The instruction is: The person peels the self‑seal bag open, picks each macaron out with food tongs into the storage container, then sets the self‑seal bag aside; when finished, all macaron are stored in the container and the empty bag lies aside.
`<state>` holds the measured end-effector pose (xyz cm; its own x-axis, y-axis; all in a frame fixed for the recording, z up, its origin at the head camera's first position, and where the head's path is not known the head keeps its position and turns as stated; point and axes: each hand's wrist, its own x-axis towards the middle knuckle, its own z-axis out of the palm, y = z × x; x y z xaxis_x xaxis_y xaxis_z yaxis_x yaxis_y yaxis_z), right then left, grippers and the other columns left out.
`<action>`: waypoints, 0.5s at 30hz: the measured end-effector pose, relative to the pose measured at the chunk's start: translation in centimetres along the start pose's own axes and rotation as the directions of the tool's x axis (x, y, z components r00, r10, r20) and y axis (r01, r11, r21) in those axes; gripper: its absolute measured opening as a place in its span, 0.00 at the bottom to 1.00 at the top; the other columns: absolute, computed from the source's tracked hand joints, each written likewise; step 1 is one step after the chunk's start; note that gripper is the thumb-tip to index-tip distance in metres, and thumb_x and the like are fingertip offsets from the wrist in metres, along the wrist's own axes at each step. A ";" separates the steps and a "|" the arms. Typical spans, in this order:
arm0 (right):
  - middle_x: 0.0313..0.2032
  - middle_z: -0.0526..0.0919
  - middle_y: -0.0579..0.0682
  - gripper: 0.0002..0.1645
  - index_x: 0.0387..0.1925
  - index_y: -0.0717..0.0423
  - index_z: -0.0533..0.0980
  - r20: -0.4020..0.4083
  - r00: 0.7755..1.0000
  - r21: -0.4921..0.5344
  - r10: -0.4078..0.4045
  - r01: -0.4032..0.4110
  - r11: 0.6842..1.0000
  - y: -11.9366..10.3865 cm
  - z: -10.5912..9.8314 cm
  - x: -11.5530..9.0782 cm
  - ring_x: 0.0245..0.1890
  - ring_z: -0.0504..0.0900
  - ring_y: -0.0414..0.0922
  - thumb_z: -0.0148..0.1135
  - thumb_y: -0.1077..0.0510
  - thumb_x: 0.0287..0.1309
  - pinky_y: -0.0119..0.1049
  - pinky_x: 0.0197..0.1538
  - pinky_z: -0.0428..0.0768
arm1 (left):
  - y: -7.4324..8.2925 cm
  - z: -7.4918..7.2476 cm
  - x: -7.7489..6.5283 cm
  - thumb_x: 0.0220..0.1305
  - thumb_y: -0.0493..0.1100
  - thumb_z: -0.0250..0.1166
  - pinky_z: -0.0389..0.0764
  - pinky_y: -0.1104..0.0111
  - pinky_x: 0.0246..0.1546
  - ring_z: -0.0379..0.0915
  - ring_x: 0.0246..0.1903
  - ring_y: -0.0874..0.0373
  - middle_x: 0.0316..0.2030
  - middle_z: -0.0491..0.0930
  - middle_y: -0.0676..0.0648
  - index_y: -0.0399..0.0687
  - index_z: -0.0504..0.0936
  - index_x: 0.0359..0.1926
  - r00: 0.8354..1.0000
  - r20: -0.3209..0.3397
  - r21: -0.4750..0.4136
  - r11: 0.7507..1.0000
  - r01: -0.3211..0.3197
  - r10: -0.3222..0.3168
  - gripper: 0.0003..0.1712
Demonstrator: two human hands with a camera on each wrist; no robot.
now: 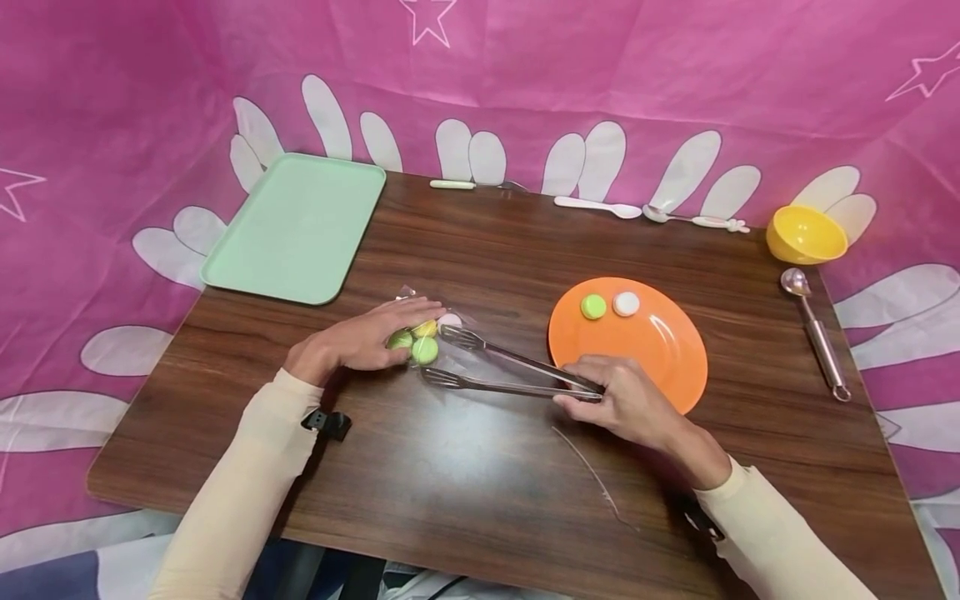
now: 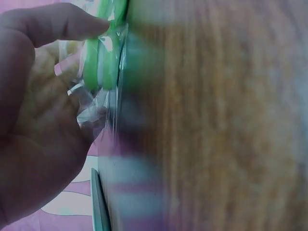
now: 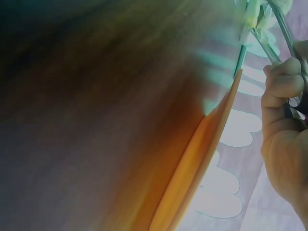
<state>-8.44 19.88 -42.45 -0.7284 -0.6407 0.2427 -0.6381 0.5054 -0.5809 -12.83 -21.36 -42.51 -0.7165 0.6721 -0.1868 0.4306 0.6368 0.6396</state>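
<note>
Clear plastic packaging (image 1: 467,360) holds macarons near the table's middle, with a green macaron (image 1: 424,350) at the front and yellow and pale ones behind it. My left hand (image 1: 372,335) holds the packaging from the left, fingers along its far side and thumb at its near side. In the left wrist view, the thumb rests by the green macarons (image 2: 109,60). Metal tongs (image 1: 517,358) are gripped near their back end by my right hand (image 1: 628,400). Their arms are spread, tips at the packaging. An orange plate (image 1: 660,350) beyond that hand bears a green macaron (image 1: 593,307) and a white macaron (image 1: 626,303).
A mint-green tray (image 1: 300,225) lies at the back left. Cutlery, including a white spoon (image 1: 597,207), lines the back edge. A yellow bowl (image 1: 806,237) and a metal scoop (image 1: 817,333) stand at the right. A thin clear strip (image 1: 592,475) lies in front.
</note>
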 end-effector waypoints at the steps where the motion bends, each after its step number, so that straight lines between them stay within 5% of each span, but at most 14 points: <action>1: 0.29 0.80 0.35 0.14 0.43 0.52 0.88 -0.001 1.000 -0.003 0.001 -0.001 1.000 -0.1 0.0 0.1 0.31 0.76 0.32 0.82 0.56 0.56 0.22 0.35 0.74 | 0.0 0.0 0.0 0.72 0.37 0.64 0.45 0.38 0.85 0.46 0.86 0.37 0.85 0.56 0.38 0.47 0.59 0.85 1.000 -0.005 0.003 1.000 -0.004 0.004 0.44; 6: 0.29 0.79 0.35 0.13 0.43 0.53 0.87 0.009 1.000 -0.002 0.016 -0.016 1.000 -0.2 -0.2 0.5 0.31 0.76 0.32 0.81 0.55 0.57 0.22 0.35 0.74 | 0.1 0.1 -0.1 0.73 0.39 0.67 0.46 0.37 0.84 0.48 0.85 0.37 0.84 0.57 0.37 0.47 0.59 0.85 1.000 -0.018 0.015 1.000 -0.025 0.025 0.44; 15: 0.29 0.80 0.34 0.12 0.42 0.51 0.87 0.012 1.000 -0.002 0.026 -0.026 1.000 -0.1 -0.2 0.7 0.31 0.77 0.32 0.80 0.55 0.59 0.22 0.36 0.76 | 0.3 -0.2 -0.3 0.63 0.27 0.67 0.44 0.38 0.85 0.45 0.86 0.36 0.85 0.55 0.36 0.45 0.58 0.85 1.000 0.014 -0.005 1.000 -0.020 0.020 0.52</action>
<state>-8.94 19.50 -42.06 -0.7415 -0.6343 0.2187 -0.6197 0.5225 -0.5857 -12.62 -21.42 -42.12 -0.6997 0.6903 -0.1843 0.4421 0.6209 0.6473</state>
